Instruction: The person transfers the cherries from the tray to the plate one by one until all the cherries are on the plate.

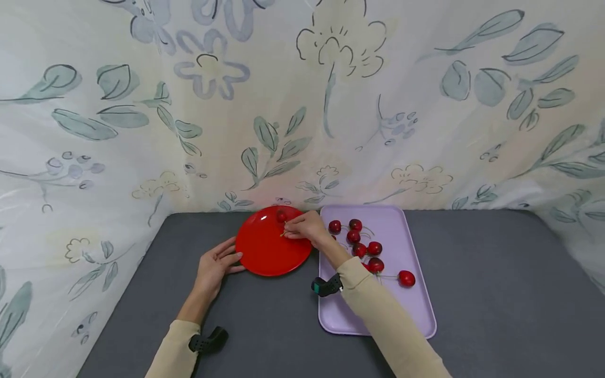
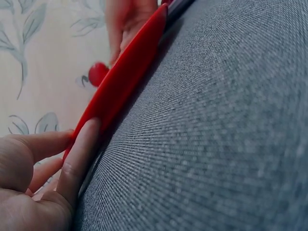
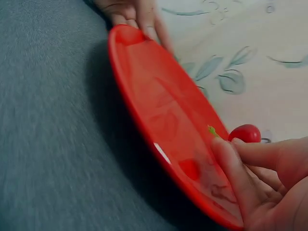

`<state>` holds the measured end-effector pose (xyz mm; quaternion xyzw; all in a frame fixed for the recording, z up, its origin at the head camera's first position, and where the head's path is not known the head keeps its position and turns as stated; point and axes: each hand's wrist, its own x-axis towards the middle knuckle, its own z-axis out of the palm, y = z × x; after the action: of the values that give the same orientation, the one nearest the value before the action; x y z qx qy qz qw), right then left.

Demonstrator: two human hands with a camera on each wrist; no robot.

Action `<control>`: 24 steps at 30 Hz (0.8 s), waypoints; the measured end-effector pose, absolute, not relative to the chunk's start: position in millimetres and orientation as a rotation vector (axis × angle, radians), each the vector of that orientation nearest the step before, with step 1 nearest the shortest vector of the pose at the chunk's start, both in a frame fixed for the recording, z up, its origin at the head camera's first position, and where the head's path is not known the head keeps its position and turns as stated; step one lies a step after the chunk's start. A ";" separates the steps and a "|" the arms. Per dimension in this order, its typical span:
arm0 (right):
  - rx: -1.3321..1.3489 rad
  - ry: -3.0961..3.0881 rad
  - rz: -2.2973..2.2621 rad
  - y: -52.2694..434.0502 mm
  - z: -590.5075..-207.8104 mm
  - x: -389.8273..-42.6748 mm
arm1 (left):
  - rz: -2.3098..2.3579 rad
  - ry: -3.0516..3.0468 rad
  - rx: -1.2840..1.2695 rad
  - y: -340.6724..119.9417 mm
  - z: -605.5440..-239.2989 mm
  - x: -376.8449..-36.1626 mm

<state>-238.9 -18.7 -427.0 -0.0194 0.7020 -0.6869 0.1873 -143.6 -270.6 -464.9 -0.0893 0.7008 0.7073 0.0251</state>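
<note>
A red plate lies on the grey table. My left hand rests beside it, its straight fingers touching the plate's left rim. My right hand reaches over the plate's far right part and pinches a thin green stem between thumb and fingertips. One red cherry sits on the plate's far edge, just beyond those fingers, and shows as a cherry behind the plate. Whether the stem joins that cherry is hidden.
A lavender tray lies right of the plate with several red cherries in its far half, my right forearm crossing it. A flowered cloth walls the back and both sides. Bare grey table spreads to the right and front.
</note>
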 end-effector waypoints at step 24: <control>0.136 2.122 -1.894 -56.6 -432.0 -238.0 | 2.212 2.157 -0.254 -272.0 -464.2 -146.4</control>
<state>-238.0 -56.6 -432.0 0.0471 0.7373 -0.6578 0.1466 -146.4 -272.0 -464.2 -0.0820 0.6957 0.7134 0.0210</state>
